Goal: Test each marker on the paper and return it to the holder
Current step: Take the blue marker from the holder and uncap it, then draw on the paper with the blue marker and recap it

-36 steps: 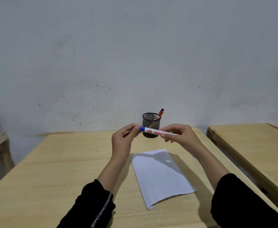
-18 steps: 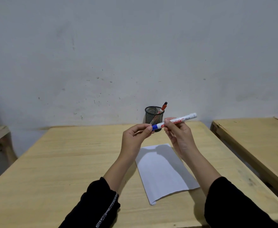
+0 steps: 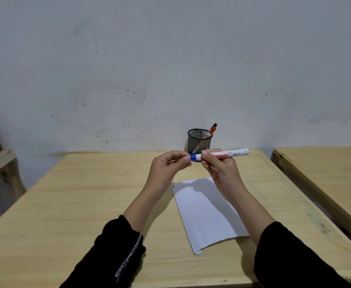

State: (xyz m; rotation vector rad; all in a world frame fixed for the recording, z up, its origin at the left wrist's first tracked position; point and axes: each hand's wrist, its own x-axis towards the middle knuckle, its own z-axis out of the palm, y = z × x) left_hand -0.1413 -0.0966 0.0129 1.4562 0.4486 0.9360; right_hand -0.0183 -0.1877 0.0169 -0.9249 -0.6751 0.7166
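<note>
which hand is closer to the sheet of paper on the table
Right. The right hand holds the marker directly above the paper's far edge; the left hand is raised off to its left.

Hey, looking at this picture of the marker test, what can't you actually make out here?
Head view only:
- Blue cap end: covered by the left hand; on or coming off, unclear.
- Marker barrel middle: wrapped by the right hand.
- Holder contents: mesh hides the red marker's lower part.
- Small mark at the paper's corner: too small to read.

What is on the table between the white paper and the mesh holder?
Nothing: in the head view, bare wood separates the paper from the mesh holder; both hands are raised above it.
</note>
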